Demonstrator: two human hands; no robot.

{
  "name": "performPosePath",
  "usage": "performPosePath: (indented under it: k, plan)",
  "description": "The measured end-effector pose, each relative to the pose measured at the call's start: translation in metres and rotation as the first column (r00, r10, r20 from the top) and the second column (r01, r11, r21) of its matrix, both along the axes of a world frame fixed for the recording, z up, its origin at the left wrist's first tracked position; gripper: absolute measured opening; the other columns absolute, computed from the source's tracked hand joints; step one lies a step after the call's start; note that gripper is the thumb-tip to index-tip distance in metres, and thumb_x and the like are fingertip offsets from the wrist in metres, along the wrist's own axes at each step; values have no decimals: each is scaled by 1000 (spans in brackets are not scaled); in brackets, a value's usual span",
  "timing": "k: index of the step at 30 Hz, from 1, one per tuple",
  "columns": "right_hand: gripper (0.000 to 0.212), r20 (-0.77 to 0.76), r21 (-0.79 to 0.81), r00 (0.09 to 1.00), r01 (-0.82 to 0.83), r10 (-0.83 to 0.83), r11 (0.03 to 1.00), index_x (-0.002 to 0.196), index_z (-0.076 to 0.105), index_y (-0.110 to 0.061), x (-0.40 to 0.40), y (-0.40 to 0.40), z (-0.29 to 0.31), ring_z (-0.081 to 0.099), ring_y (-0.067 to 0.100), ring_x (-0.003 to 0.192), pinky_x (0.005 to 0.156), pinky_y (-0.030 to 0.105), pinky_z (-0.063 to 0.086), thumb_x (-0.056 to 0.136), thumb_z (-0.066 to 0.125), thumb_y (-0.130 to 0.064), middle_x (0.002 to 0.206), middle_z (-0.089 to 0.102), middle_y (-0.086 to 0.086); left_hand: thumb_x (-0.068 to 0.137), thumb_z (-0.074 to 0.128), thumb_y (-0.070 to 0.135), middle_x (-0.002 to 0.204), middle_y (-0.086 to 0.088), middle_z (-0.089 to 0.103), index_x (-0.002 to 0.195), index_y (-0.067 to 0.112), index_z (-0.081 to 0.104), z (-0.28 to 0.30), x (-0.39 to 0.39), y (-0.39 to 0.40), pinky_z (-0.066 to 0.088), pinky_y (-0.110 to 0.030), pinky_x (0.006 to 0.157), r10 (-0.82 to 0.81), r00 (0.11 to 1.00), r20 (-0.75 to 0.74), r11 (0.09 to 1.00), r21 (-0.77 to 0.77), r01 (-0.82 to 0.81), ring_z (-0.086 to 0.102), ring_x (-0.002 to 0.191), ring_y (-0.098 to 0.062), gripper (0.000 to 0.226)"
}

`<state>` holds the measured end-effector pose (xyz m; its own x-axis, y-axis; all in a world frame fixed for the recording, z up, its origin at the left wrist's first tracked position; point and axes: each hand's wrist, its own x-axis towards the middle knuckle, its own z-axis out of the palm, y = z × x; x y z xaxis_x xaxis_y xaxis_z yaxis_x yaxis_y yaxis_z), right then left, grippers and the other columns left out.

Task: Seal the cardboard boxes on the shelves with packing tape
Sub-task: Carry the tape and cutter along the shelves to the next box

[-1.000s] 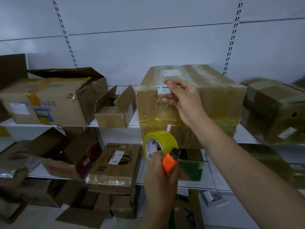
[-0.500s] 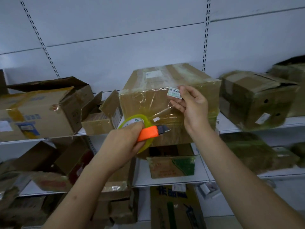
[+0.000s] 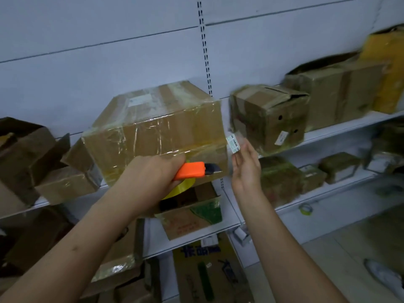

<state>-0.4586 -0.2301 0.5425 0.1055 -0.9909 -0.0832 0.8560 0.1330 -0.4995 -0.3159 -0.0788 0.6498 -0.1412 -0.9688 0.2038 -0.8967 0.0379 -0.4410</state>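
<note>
A large cardboard box (image 3: 157, 130), heavily wrapped in clear tape, stands on the upper shelf (image 3: 341, 127). In front of its lower face my left hand (image 3: 150, 173) grips an orange box cutter (image 3: 192, 170) together with a yellow-green tape roll (image 3: 181, 186), mostly hidden under the hand. The cutter's dark blade points right. Just off the box's right edge, my right hand (image 3: 246, 169) pinches the tape end with a small white label (image 3: 233, 144) on it. A clear strip of tape stretches from the roll to that label.
A smaller taped box (image 3: 271, 119) with round holes stands to the right, larger boxes (image 3: 336, 90) behind it. Open boxes (image 3: 24, 154) crowd the left. An open box (image 3: 192, 215) sits on the shelf below my hands. A spare tape roll (image 3: 306, 209) lies at lower right.
My right hand has pulled the labelled tape end rightwards, off the box front to beyond its right edge. My left hand with cutter and roll has followed to the right. The view has swung right.
</note>
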Motion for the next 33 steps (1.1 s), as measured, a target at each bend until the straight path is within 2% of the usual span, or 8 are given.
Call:
performPosePath:
  k: [5, 8, 13, 18, 21, 25, 29, 33]
  plan:
    - [29, 4, 66, 1000, -14, 14, 998, 127, 59, -7, 5, -12, -6, 73, 6, 80, 61, 16, 54, 100, 55, -15, 101, 72, 1, 76, 80, 38, 61, 1, 57, 92, 16, 57, -8, -14, -6, 34, -28, 38, -211, 976, 61, 965, -145, 218, 60, 47, -26, 35]
    - [26, 1, 83, 1000, -12, 12, 996, 126, 58, -8, 11, -17, -4, 72, 5, 70, 55, 16, 53, 101, 52, -12, 96, 70, 1, 60, 91, 30, 47, 7, 33, 76, 14, 57, -12, -16, -5, 6, -13, 43, -227, 972, 67, 959, -161, 235, 40, 27, -20, 41]
    - [21, -283, 12, 959, 17, -13, 1000, 117, 68, -12, 21, -25, -5, 69, 13, 89, 66, 21, 57, 98, 59, -17, 100, 72, 0, 62, 90, 30, 50, 0, 53, 81, 14, 59, -23, -19, -4, 7, -16, 40, -167, 985, 52, 967, -186, 173, 45, 29, -22, 40]
    - [22, -617, -205, 768, 57, -174, 977, 116, 67, -12, 20, -35, -4, 65, 7, 97, 78, 14, 52, 95, 62, -16, 102, 70, -8, 54, 96, 25, 53, -2, 56, 85, 11, 62, -39, -16, -4, 20, -22, 39, -139, 990, 21, 969, -203, 140, 50, 34, -24, 48]
    - [30, -774, -284, 569, 83, -279, 955, 118, 58, -19, 22, -40, -3, 59, 10, 103, 80, 20, 50, 90, 69, -20, 122, 58, -6, 57, 94, 24, 54, -2, 55, 91, 14, 56, -44, -15, 1, 23, -21, 38, -129, 991, -44, 964, -241, 115, 50, 36, -24, 52]
    - [13, -801, -527, 307, 44, -514, 849, 95, 68, -19, 22, -38, 3, 59, 8, 80, 72, 22, 53, 90, 64, -8, 99, 66, -3, 61, 92, 22, 54, -2, 53, 85, 13, 56, -47, -16, 12, 29, -25, 34, -93, 991, -92, 962, -266, 65, 49, 37, -25, 43]
    - [23, -787, -551, 375, -71, -490, 832, 98, 74, -21, 19, -19, -1, 57, -3, 77, 67, 7, 41, 99, 52, -18, 90, 69, -12, 62, 91, 26, 54, -1, 54, 82, 12, 59, -47, -14, 20, 23, -22, 39, -69, 994, -90, 954, -296, 39, 49, 37, -24, 40]
    - [35, -809, -565, 341, -233, -478, 791, 90, 70, -32, 18, -6, 0, 57, -4, 74, 66, 19, 44, 95, 47, -57, 74, 63, -21, 55, 95, 26, 54, -1, 54, 83, 12, 61, -54, -15, 29, 22, -22, 40, -34, 994, -102, 955, -297, 2, 49, 37, -23, 46]
